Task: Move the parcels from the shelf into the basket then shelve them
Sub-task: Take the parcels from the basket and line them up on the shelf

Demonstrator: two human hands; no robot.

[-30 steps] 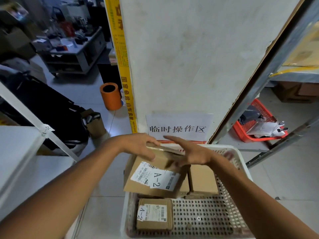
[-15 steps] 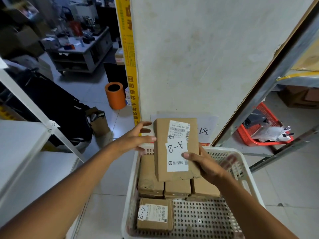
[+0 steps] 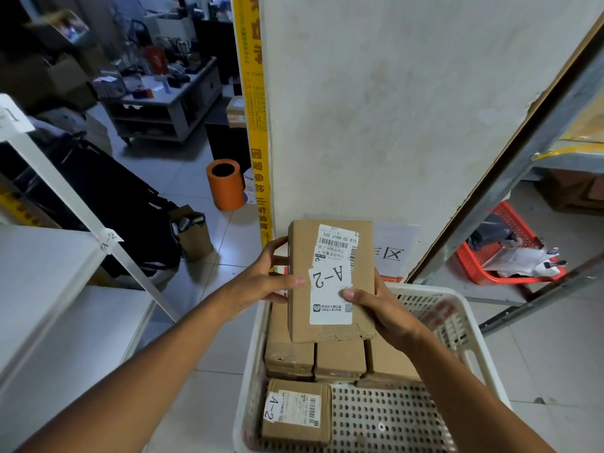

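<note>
A brown cardboard parcel (image 3: pixel 300 282) with a white "A-2" label is held upright above the white perforated basket (image 3: pixel 457 325). My left hand (image 3: pixel 261 282) grips its left edge, thumb on the front face. My right hand (image 3: pixel 379 308) grips its right side, thumb on the label. Three plain brown parcels (image 3: pixel 340 358) lie side by side in the basket's far end. A small parcel (image 3: pixel 295 411) marked "A-2" lies in front of them.
A white shelf (image 3: pixel 49 266) with an "A-2" tag on its post stands at the left. A white pillar (image 3: pixel 376 109) rises just behind the basket. A metal rack with a red basket (image 3: pixel 474 263) is at the right. An orange bin (image 3: pixel 225 184) sits on the floor.
The parcel came up out of the basket and now stands upright. My left hand went from hovering beside it to gripping its left edge.
</note>
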